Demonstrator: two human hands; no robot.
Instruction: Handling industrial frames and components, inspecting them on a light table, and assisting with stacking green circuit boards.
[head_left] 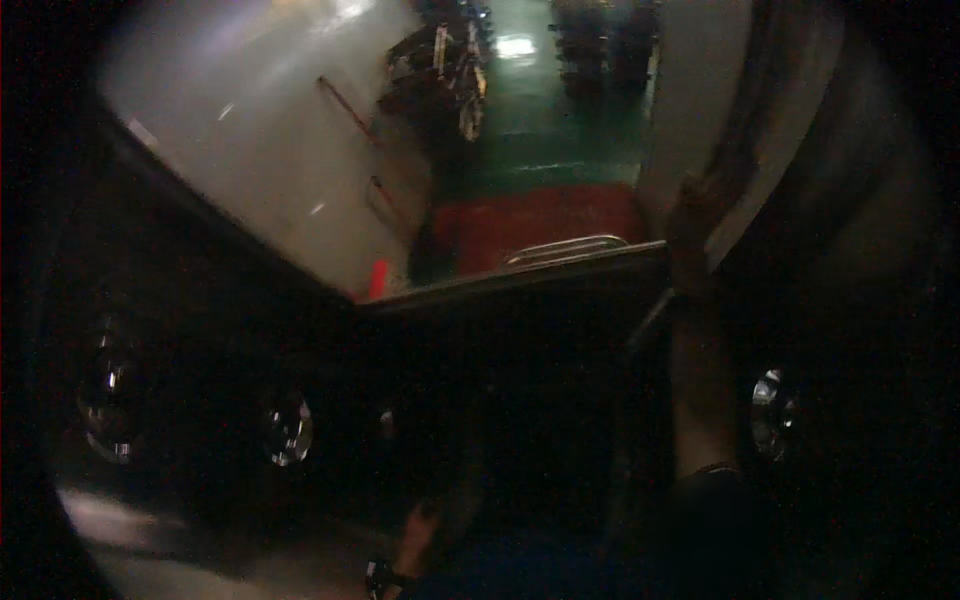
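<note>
My right arm reaches far forward, and my right hand [692, 215] is raised at the right side of a bright opening. Its fingers look closed against the dark upright frame [738, 165] there, but blur and shadow hide what they hold. Low in the middle is my left hand [420, 525], with a dark wristband [376, 578] at its wrist. Darkness hides most of its fingers, and I cannot tell whether it holds anything.
Beyond the sill [520, 280] lie a curved metal bar [565, 246], a red surface [545, 222] and a green floor [530, 150]. A pale panel [250, 130] with red strips stands left. Shiny round fittings [288, 430] show in the dark foreground, another [772, 415] right of my arm.
</note>
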